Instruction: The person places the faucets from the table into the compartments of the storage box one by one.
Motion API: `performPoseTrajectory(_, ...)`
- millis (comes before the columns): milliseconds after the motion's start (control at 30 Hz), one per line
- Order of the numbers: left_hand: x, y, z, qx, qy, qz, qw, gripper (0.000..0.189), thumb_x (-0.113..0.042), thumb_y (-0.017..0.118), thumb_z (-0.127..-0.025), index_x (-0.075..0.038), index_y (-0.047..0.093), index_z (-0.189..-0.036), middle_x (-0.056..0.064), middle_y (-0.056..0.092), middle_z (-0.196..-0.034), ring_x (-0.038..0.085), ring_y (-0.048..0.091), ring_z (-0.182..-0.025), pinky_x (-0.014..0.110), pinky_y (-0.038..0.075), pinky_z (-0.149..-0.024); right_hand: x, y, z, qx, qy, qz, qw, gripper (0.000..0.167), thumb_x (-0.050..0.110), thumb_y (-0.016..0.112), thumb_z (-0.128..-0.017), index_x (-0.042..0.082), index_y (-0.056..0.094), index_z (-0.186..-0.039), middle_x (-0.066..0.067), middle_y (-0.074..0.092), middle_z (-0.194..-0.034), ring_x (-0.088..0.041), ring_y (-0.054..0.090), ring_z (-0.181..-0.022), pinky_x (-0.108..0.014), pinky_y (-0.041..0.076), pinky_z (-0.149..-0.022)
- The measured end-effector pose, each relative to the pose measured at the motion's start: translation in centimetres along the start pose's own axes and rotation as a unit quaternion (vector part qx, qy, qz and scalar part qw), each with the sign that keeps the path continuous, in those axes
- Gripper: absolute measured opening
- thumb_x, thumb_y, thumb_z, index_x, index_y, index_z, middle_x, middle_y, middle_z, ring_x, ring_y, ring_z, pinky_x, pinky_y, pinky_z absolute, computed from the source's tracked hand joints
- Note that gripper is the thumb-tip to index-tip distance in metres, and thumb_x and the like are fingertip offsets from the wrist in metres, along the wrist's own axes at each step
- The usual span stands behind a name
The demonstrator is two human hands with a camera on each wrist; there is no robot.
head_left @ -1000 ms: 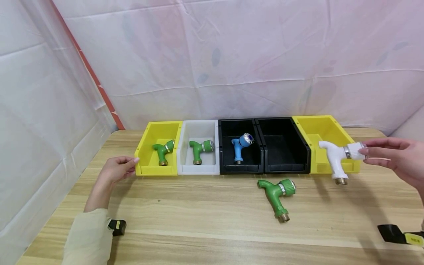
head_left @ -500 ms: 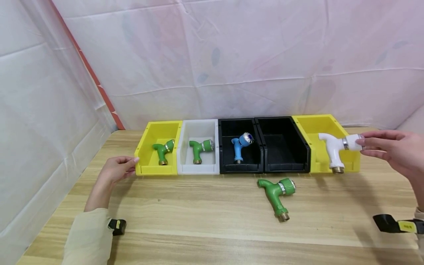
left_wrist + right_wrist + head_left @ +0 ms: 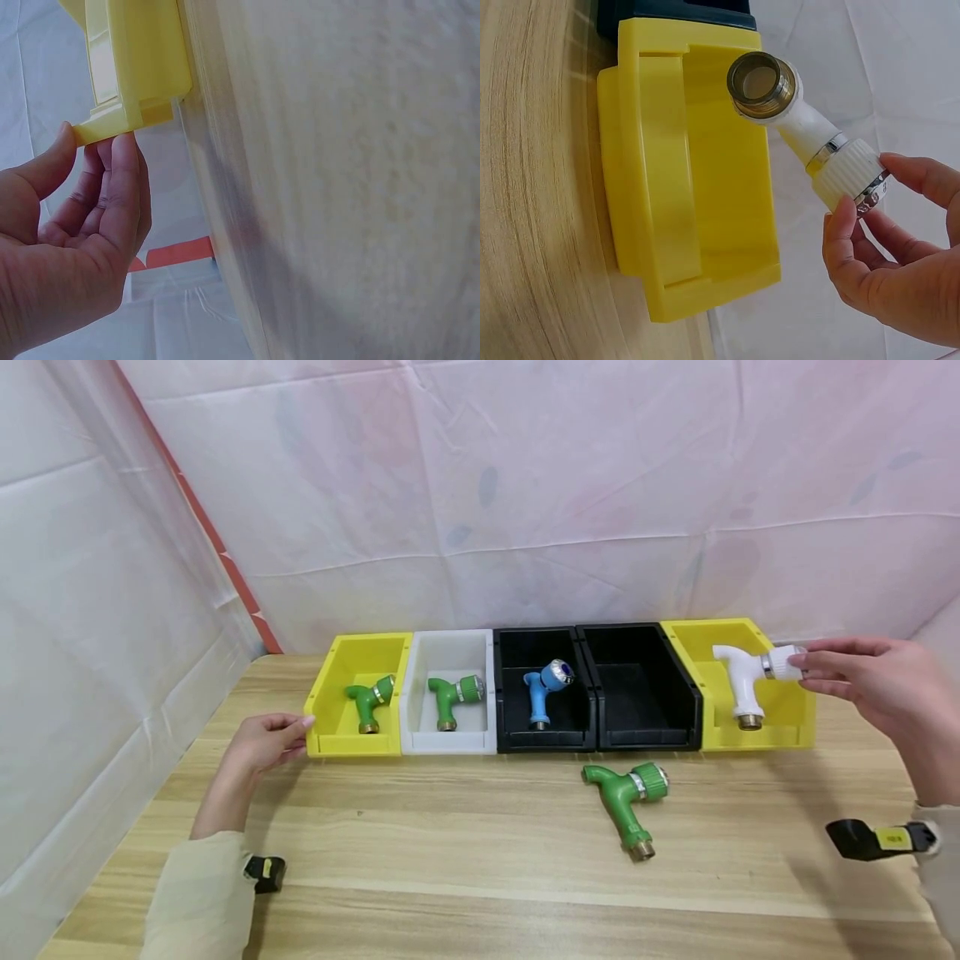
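My right hand [image 3: 877, 681] pinches the ribbed knob of a white tap [image 3: 744, 685], its brass-coloured threaded end hanging down. The tap is over the right yellow bin [image 3: 798, 739]; in the right wrist view it appears above the bin's open side. At the other end of the row, my left hand [image 3: 264, 742] pinches the front side edge of the left yellow bin [image 3: 318, 745] between thumb and fingers, which the left wrist view also shows. On the table in front of the bins lies a green tap [image 3: 621, 802].
Between the yellow bins stand a white bin [image 3: 450, 743] and two black bins [image 3: 547, 743]. A smaller green tap [image 3: 367, 706] lies in the left yellow bin, another green tap [image 3: 447, 706] in the white one. A blue tap [image 3: 538, 697] is in the left black bin. White sheeting [image 3: 562, 485] hangs behind.
My right hand has moved left and away from me, bringing the white tap further over the right yellow bin. The left hand and the bins have stayed in place.
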State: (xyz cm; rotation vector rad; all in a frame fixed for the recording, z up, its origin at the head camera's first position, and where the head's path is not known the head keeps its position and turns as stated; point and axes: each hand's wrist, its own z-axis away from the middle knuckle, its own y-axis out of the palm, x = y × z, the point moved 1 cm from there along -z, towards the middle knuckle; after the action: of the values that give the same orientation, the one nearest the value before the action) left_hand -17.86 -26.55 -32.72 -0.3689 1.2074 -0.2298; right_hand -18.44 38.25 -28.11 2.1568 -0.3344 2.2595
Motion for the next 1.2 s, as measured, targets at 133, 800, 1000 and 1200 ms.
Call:
performPoseTrajectory(133, 0.1, -0.1, 0.0, 0.0, 0.001, 0.002, 1.0, 0.043, -0.023, 0.055, -0.092, 0.013, 0.048, -0.116, 0.002, 0.055, -0.081, 0.007, 0.057, -0.068, 0.022, 0.053, -0.068, 0.3, 0.4, -0.4, -0.024, 0.015, 0.065, 0.9975, 0.017, 0.021, 0.059, -0.088, 0.028, 0.067, -0.075, 0.017, 0.06, -0.076, -0.003, 0.059, -0.068, -0.019, 0.053, -0.06)
performPoseTrajectory(800, 0.2, 0.0, -0.2, -0.012, -0.001, 0.003, 0.9999, 0.042, -0.024, 0.057, -0.091, 0.011, 0.052, -0.113, 0.003, 0.055, -0.083, 0.008, 0.057, -0.068, 0.024, 0.053, -0.07, 1.5, 1.7, -1.0, -0.025, 0.005, 0.085, 0.996, 0.022, 0.022, 0.057, -0.09, 0.031, 0.065, -0.072, 0.018, 0.06, -0.074, -0.003, 0.059, -0.067, -0.02, 0.053, -0.06)
performPoseTrajectory(1000, 0.5, -0.1, -0.4, -0.001, 0.006, 0.003, 1.0, 0.043, -0.024, 0.057, -0.091, 0.012, 0.05, -0.113, 0.004, 0.055, -0.083, 0.007, 0.058, -0.069, 0.024, 0.054, -0.069, 1.9, 2.5, -1.1, -0.005, 0.001, 0.034, 0.9994, 0.015, 0.02, 0.061, -0.087, 0.025, 0.068, -0.074, 0.012, 0.063, -0.075, -0.006, 0.061, -0.069, -0.02, 0.053, -0.061)
performPoseTrajectory(1200, 2.2, -0.7, -2.2, 0.009, -0.004, 0.023, 0.9997, 0.052, -0.036, 0.067, -0.082, 0.007, 0.054, -0.108, 0.002, 0.057, -0.083, 0.007, 0.059, -0.07, 0.024, 0.054, -0.069, 2.4, 3.5, -1.1, 0.018, 0.006, -0.037, 0.9991, 0.001, 0.017, 0.071, -0.079, 0.016, 0.071, -0.079, 0.006, 0.065, -0.078, -0.01, 0.062, -0.07, -0.023, 0.054, -0.063)
